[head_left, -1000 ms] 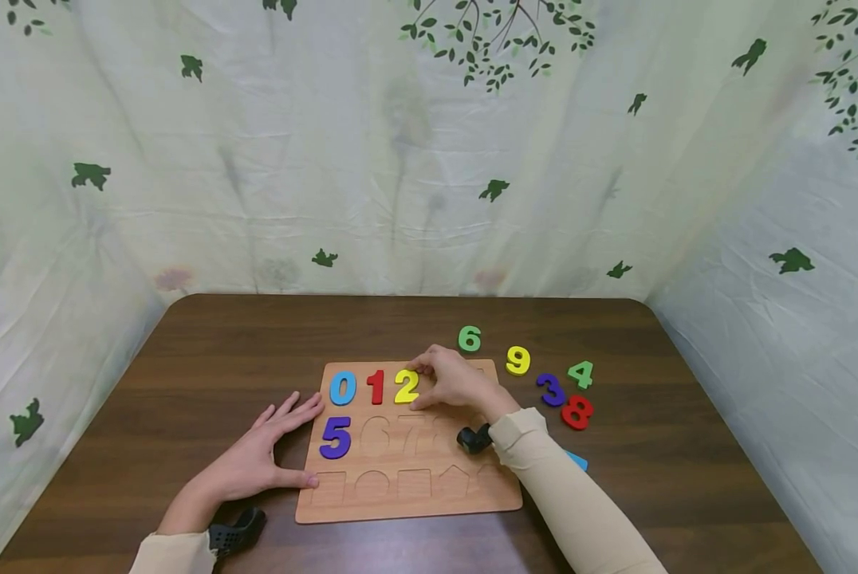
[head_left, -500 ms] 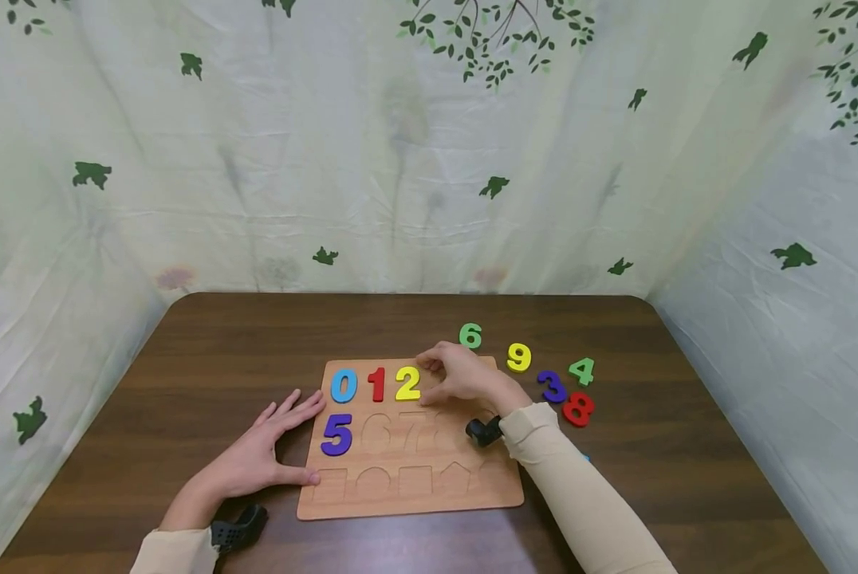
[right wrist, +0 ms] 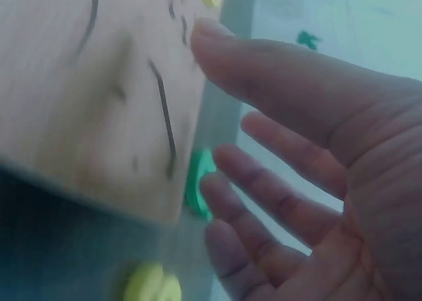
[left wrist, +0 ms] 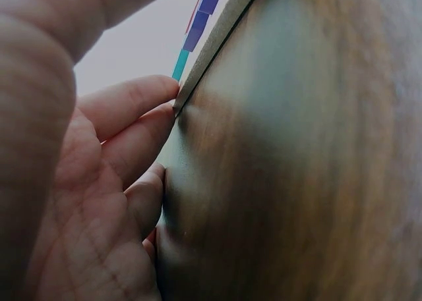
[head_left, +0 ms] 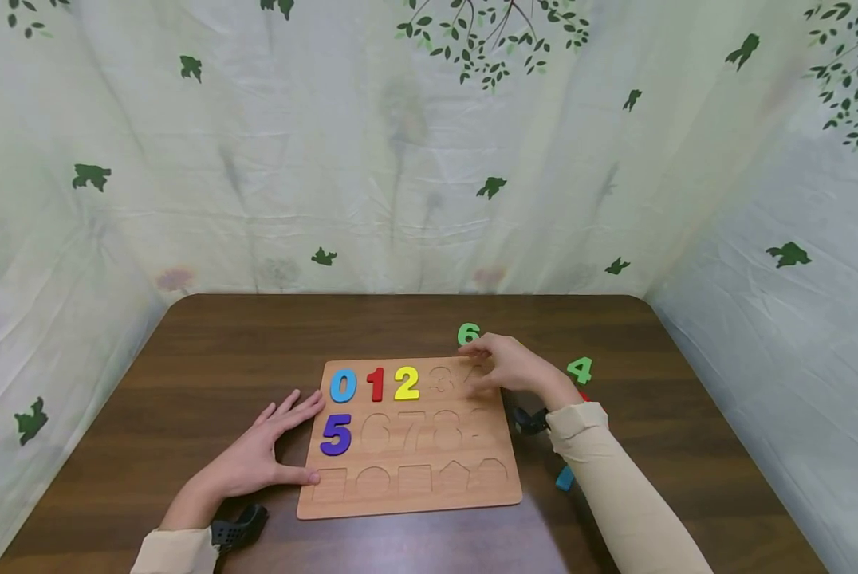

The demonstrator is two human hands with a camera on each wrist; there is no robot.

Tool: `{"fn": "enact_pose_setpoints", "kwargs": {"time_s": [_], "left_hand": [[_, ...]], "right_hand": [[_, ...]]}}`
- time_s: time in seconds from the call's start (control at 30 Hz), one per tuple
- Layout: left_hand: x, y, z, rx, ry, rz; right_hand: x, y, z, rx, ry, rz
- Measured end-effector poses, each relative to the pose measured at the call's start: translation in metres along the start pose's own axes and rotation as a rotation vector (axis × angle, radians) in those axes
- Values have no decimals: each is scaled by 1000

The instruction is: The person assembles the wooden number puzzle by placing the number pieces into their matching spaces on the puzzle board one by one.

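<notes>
Right hand (head_left: pixel 517 368) has moved rightward, fingers apart; spread left hand (head_left: pixel 258 456) touches the board (head_left: pixel 411 451).

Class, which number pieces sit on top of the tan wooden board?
A blue 0, a red 1, a yellow 2 and a purple 5; the wooden board beneath them is covered.

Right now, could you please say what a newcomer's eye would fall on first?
Probably the blue 0, red 1 and yellow 2 in the top row of the wooden board, with the purple 5 below the blue 0. Then perhaps the left hand, touching the board's left side, and the right hand, over its far right corner near the green 6.
</notes>
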State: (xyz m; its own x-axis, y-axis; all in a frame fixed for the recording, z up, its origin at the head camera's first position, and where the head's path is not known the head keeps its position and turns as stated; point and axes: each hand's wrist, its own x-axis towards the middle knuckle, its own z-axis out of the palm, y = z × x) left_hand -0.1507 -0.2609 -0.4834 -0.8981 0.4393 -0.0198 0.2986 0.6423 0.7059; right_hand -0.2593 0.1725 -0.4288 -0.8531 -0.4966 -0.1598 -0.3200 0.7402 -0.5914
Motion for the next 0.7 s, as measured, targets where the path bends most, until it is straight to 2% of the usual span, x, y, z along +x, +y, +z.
{"fn": "enact_pose_setpoints", "kwargs": {"time_s": [0.27, 0.57, 0.7], "left_hand": [[0, -1, 0, 0, 7, 8], [1, -4, 1, 7, 1, 7], [1, -4, 1, 5, 1, 6]], "right_hand": [[-27, 24, -21, -24, 21, 65], [-52, 52, -32, -39, 33, 155], [-59, 63, -34, -57, 25, 165]]}}
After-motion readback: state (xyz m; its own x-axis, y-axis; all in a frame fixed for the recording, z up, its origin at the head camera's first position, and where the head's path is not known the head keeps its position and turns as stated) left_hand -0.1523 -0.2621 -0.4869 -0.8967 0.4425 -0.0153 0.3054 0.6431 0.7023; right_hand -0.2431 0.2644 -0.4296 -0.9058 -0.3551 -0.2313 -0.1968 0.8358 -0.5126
